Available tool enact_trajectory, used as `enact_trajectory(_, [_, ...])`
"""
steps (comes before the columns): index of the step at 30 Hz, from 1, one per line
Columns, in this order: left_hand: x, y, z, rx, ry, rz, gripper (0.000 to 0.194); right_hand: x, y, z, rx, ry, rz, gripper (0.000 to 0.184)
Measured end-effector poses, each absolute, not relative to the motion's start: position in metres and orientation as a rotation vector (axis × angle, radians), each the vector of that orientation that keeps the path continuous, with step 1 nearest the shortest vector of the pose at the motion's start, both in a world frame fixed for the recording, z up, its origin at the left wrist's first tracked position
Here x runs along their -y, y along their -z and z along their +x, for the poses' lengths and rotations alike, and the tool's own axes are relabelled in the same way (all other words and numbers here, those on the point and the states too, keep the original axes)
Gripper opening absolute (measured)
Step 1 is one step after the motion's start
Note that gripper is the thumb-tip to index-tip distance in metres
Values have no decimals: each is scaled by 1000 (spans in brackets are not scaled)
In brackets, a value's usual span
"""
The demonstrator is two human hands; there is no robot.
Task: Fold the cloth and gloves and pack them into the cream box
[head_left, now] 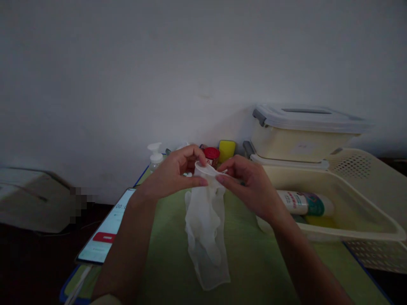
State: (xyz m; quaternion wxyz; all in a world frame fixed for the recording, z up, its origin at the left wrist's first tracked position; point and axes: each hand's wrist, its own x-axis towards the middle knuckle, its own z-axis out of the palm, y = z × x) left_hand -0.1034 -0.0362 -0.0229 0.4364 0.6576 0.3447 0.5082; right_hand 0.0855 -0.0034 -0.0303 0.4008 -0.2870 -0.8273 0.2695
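Note:
A thin white disposable glove (203,216) hangs down in front of me, its rolled cuff at the top and its limp fingers below. My left hand (179,171) pinches the cuff on one side between thumb and fingers. On the other side, my right hand (248,180) grips the same cuff, thumb in front. A more see-through white sheet-like part, perhaps the cuff of a second glove, shows at the bottom; I cannot tell whether it is separate. Behind the hands stand a red-lidded jar (212,154) and a yellow item (227,149).
A green-covered table (248,262) lies below. At left are a lit phone (103,237) on a cable and a white pump bottle (155,157). To the right, a cream basket (359,232) holds a white-and-teal bottle (305,203); a lidded box (302,140) stands behind it.

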Motion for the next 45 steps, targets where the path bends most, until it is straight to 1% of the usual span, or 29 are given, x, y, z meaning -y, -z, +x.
enact_trajectory(3, [32,25,-104,-921,-1255,1560,37,-5,32,87,2037,-758,-699,9])
enact_trajectory(5, [28,27,-103,-1014,-1246,1517,39,-7,33,88,1991,-811,-681,10])
enact_trajectory(7, [24,30,-100,-1082,-1188,1469,33,-8,34,89,1922,-891,-673,11])
enact_trajectory(10, [20,34,-93,-1023,-1169,1362,23,-9,34,89,1804,-975,-667,15])
enact_trajectory(12, [18,35,-88,-925,-1264,1280,24,-10,33,90,1747,-961,-668,18])
enact_trajectory(15, [15,36,-82,-828,-1384,1195,26,-11,30,92,1733,-945,-645,17])
enact_trajectory(23, [11,36,-75,-867,-1636,1122,25,-14,31,94,1889,-846,-712,13])
enact_trajectory(26, [13,37,-75,-896,-1682,1181,26,-13,33,94,1947,-766,-712,6])
enact_trajectory(27, [13,37,-74,-908,-1690,1217,26,-12,33,94,1951,-752,-695,7])
enact_trajectory(30, [16,37,-72,-967,-1658,1351,31,-7,33,91,1939,-718,-639,19])
enact_trajectory(33, [19,37,-68,-999,-1591,1467,33,-3,33,88,1966,-639,-643,23])
enact_trajectory(36, [23,36,-65,-1017,-1554,1527,33,-2,32,87,1997,-620,-680,18])
enact_trajectory(40, [25,34,-63,-1082,-1519,1550,32,-5,32,89,1953,-794,-672,6])
enact_trajectory(45, [24,34,-63,-1044,-1489,1546,32,-7,32,90,1890,-899,-612,6])
